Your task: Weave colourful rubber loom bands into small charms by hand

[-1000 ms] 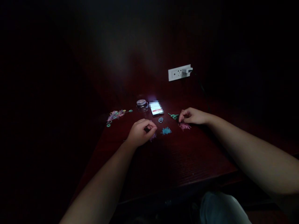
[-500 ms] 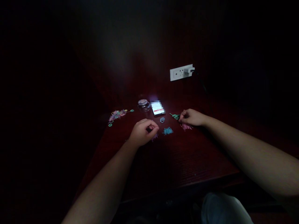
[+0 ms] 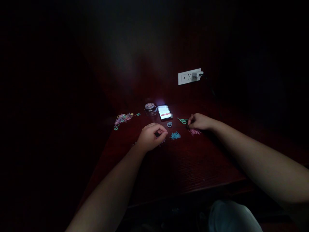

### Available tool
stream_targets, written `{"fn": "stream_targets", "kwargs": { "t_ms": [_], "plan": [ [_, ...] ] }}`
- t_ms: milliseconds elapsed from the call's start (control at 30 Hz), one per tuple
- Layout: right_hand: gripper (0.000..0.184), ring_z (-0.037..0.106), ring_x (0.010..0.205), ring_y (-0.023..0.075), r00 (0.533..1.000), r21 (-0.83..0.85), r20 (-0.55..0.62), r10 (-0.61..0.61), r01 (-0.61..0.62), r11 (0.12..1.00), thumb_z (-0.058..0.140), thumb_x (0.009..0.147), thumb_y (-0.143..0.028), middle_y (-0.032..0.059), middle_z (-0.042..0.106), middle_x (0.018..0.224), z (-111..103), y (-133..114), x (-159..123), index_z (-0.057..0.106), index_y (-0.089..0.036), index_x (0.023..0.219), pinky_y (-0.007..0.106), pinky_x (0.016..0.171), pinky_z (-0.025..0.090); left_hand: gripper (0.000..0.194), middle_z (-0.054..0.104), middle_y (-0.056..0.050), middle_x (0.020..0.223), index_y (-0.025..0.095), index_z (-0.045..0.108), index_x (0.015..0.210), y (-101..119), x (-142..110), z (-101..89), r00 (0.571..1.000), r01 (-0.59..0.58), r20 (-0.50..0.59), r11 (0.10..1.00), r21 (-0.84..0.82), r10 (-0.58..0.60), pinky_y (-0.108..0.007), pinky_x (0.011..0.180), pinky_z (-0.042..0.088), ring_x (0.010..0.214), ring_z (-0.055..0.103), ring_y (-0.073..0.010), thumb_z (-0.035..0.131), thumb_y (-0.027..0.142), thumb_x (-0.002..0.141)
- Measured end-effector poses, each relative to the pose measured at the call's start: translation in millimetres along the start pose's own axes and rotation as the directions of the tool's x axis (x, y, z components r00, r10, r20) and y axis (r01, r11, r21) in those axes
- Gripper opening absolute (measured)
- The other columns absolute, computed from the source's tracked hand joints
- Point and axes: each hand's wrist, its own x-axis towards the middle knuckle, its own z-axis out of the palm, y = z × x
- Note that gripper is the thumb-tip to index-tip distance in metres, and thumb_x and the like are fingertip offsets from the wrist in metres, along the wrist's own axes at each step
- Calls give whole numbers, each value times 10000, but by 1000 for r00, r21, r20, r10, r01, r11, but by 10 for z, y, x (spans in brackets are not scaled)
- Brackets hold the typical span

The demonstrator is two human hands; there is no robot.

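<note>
My left hand (image 3: 152,137) is closed in a pinch just above a purple pile of small bands (image 3: 162,142), which it partly covers. What its fingertips hold, if anything, is too small to see. To the right of it lies a pile of blue rubber bands (image 3: 175,135). My right hand (image 3: 198,121) has its fingers pinched together at the edge of a pink pile of rubber bands (image 3: 194,132); whatever is between them is hidden. Green-handled scissors (image 3: 182,121) lie beside its fingertips. A few pale blue rings (image 3: 169,124) lie between the hands, farther back.
A lit phone (image 3: 165,112) lies at the back of the dark red table (image 3: 183,167), next to a clear lidded jar (image 3: 150,109). A mixed heap of coloured bands (image 3: 124,119) is at the left. A wall socket (image 3: 190,76) holds a white plug.
The whole view has shifted slightly, so things appear a little farther right. Both hands keep their pinched shape in nearly the same places over the table.
</note>
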Motion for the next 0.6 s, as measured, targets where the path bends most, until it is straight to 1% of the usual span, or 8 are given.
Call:
{"fn": "stream_targets", "kwargs": {
  "t_ms": [100, 233, 367, 500, 600],
  "plan": [
    [127, 548, 549, 136, 1000, 6, 14, -3, 3, 1000, 641, 611, -279, 0, 621, 584, 4, 14, 3, 669, -169, 670, 249, 534, 417, 113, 639, -16, 725, 187, 664, 791, -6, 1, 2, 1000, 5, 1, 1000, -2, -5, -275, 652, 477, 672, 568, -130, 593, 257, 843],
    [121, 555, 548, 139, 1000, 7, 26, -4, 4, 1000, 627, 626, -271, 6, 630, 588, 5, 19, 2, 670, -166, 669, 248, 535, 426, 110, 636, -14, 715, 187, 665, 782, -9, 0, 8, 1000, 17, -1, 1000, 8, -17, -274, 648, 474, 674, 570, -131, 595, 250, 840],
    [117, 560, 552, 143, 1000, -14, 12, 4, -4, 1000, 635, 639, -272, 10, 635, 589, 3, 6, -8, 684, -170, 668, 254, 554, 431, 118, 631, -17, 704, 187, 664, 780, -16, 1, 9, 1000, 8, -2, 1000, 13, -8, -274, 635, 472, 662, 562, -133, 592, 256, 842],
    [107, 561, 551, 146, 1000, -24, 28, -4, 5, 1000, 639, 650, -261, 15, 638, 581, 6, 1, -6, 697, -174, 669, 253, 552, 428, 113, 633, -19, 711, 186, 663, 787, -24, -1, 10, 1000, 6, -3, 1000, -2, -6, -276, 644, 474, 673, 563, -136, 599, 259, 844],
    [100, 568, 560, 143, 1000, -15, 8, -8, 8, 1000, 637, 644, -241, 15, 653, 608, 8, 12, -4, 698, -177, 691, 246, 548, 430, 111, 630, -14, 707, 188, 660, 784, -28, -6, 13, 1000, 8, -7, 1000, 0, -8, -277, 644, 470, 670, 561, -135, 600, 259, 844]
  ]
}}
